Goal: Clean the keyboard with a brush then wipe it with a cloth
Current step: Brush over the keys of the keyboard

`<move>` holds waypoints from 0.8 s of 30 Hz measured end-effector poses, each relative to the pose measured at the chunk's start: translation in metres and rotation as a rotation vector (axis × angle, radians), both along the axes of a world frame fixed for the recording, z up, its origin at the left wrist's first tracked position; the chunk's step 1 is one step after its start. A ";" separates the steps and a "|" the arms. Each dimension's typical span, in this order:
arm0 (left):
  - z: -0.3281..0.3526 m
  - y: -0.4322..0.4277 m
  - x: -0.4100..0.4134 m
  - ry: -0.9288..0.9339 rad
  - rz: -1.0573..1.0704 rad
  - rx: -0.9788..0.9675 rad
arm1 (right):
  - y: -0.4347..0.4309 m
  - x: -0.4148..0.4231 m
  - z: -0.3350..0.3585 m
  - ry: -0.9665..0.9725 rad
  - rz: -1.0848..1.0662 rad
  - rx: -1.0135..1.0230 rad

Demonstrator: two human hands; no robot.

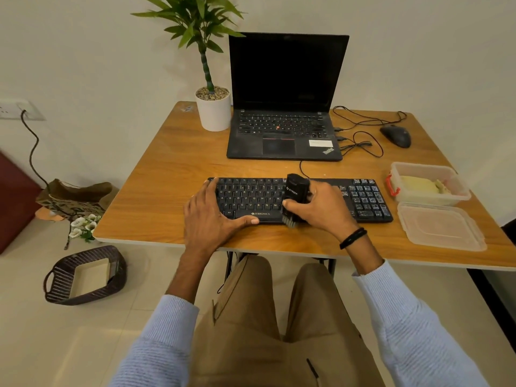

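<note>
A black keyboard (363, 199) lies flat near the front of the wooden table (173, 174). My right hand (321, 208) grips a black brush (293, 191) upright over the keyboard's middle, its bristles down at the front edge of the keys. My left hand (209, 216) rests flat on the keyboard's left end, fingers straight and thumb along the front edge. A yellowish cloth (418, 185) lies inside a clear plastic box (458, 191) to the right of the keyboard.
The box's clear lid (441, 226) lies in front of it. An open black laptop (284, 107), a potted plant (213, 107), a black mouse (396, 135) and loose cables (360, 135) fill the back of the table. A dark basket (83, 275) sits on the floor at left.
</note>
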State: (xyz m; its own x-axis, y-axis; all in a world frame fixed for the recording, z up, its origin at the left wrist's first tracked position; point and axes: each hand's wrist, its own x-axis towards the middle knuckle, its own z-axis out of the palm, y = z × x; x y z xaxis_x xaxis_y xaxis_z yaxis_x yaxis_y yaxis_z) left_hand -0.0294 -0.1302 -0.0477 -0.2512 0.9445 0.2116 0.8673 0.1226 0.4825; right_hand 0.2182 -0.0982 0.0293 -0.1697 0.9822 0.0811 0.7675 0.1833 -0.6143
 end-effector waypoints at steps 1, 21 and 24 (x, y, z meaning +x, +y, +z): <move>0.000 0.000 0.000 -0.001 0.001 0.002 | 0.000 0.001 0.002 0.017 -0.005 0.000; 0.001 -0.001 0.000 -0.001 0.008 0.014 | 0.003 0.011 0.017 0.171 -0.191 0.035; 0.001 -0.002 0.001 0.023 0.006 0.028 | 0.005 0.016 0.014 0.257 -0.281 0.087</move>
